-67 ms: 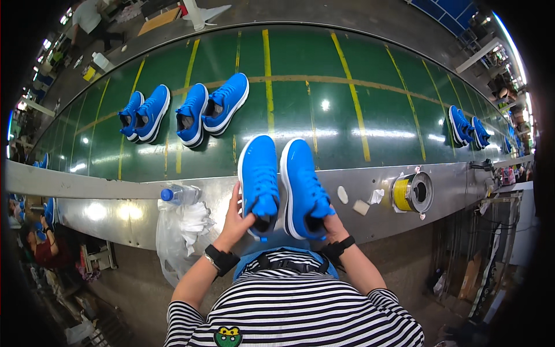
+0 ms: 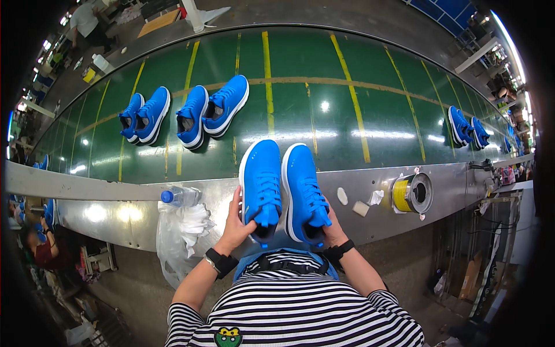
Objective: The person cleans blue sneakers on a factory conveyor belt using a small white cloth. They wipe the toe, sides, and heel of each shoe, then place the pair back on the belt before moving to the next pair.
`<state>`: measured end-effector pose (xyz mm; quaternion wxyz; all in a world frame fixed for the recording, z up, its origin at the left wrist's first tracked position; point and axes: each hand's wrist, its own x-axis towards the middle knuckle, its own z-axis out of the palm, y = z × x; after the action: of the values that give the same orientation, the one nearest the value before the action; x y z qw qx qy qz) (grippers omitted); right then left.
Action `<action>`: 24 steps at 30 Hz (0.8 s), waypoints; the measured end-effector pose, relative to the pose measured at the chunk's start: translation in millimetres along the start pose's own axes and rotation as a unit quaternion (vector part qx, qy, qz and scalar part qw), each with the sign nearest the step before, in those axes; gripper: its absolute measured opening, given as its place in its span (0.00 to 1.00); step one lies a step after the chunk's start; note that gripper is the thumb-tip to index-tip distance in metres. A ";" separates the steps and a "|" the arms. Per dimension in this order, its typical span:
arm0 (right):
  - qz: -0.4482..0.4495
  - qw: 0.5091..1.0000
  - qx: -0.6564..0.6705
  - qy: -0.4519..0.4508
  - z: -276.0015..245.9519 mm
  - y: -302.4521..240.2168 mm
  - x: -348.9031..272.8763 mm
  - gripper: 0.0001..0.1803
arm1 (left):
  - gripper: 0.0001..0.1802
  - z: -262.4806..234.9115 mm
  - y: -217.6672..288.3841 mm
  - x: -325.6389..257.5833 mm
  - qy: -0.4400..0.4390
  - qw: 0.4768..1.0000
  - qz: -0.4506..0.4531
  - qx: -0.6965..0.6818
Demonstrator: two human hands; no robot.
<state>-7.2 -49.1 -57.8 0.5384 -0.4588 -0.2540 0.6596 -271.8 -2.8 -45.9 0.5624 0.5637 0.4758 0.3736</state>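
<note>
Two blue sneakers with white soles are held side by side in front of me, toes pointing away, over the metal ledge. My left hand [image 2: 236,224] grips the left sneaker [image 2: 263,182] at its heel end, fingers along the outer side and thumb by the collar. Around the heel of the right sneaker [image 2: 303,188] my right hand [image 2: 333,228] is closed; part of its fingers is hidden behind the shoe. Both toes overlap the near edge of the green conveyor belt [image 2: 295,110] in view. A narrow gap shows between the two sneakers.
Two pairs of blue sneakers [image 2: 226,104] stand on the belt's left part, another pair [image 2: 460,125] far right. Along the metal ledge [image 2: 370,228] are a capped bottle [image 2: 180,196], a plastic bag [image 2: 171,243] and a yellow tape spool [image 2: 402,194]. A person [image 2: 87,23] is beyond the belt.
Both sneakers have come slightly closer to me and tilted so more of their laces and tongues show. My hands stay closed on them.
</note>
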 end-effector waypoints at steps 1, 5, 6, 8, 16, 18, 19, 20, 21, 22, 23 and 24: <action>-0.021 0.999 -0.027 -0.002 4.7 -4.8 -5.8 0.35 | 0.53 -1.3 6.9 -3.0 -0.004 0.999 0.015 0.045; -0.102 0.989 -0.106 0.002 7.8 0.5 -15.1 0.43 | 0.55 -5.7 9.9 -10.9 -0.006 0.985 0.064 0.158; -0.115 0.986 -0.118 0.006 8.7 0.3 -17.3 0.44 | 0.55 -6.9 11.4 -12.0 -0.004 0.980 0.073 0.187; -0.119 0.972 -0.198 0.037 7.1 4.5 -23.4 0.46 | 0.55 -8.5 14.2 -16.1 -0.003 0.974 0.078 0.212; -0.198 0.873 -0.435 0.097 24.2 -3.7 -41.7 0.45 | 0.56 -18.9 10.9 -34.1 0.019 0.957 0.090 0.276; -0.208 0.858 -0.459 0.101 24.7 -1.3 -45.2 0.45 | 0.56 -21.9 9.2 -38.1 0.022 0.952 0.100 0.289; -0.212 0.850 -0.471 0.103 24.3 0.2 -46.5 0.45 | 0.56 -22.6 8.6 -40.3 0.023 0.951 0.100 0.292; -0.214 0.849 -0.473 0.102 23.8 1.6 -47.2 0.45 | 0.56 -23.3 8.1 -42.2 0.025 0.950 0.100 0.295; -0.216 0.847 -0.475 0.101 23.4 3.1 -47.7 0.45 | 0.56 -24.1 7.7 -43.8 0.026 0.949 0.100 0.299; -0.217 0.845 -0.477 0.101 23.3 4.1 -48.4 0.46 | 0.56 -24.6 7.6 -45.2 0.026 0.949 0.100 0.297; -0.215 0.846 -0.477 0.099 24.0 4.2 -49.2 0.46 | 0.56 -25.1 7.9 -46.4 0.025 0.950 0.100 0.295; -0.214 0.847 -0.477 0.097 24.9 3.7 -49.9 0.45 | 0.56 -25.5 8.2 -47.3 0.024 0.950 0.100 0.294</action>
<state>-31.0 -93.3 -33.1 0.4025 -0.6554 -0.5756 0.2778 -308.0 -40.3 -30.1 0.3200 0.7394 0.5192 0.2851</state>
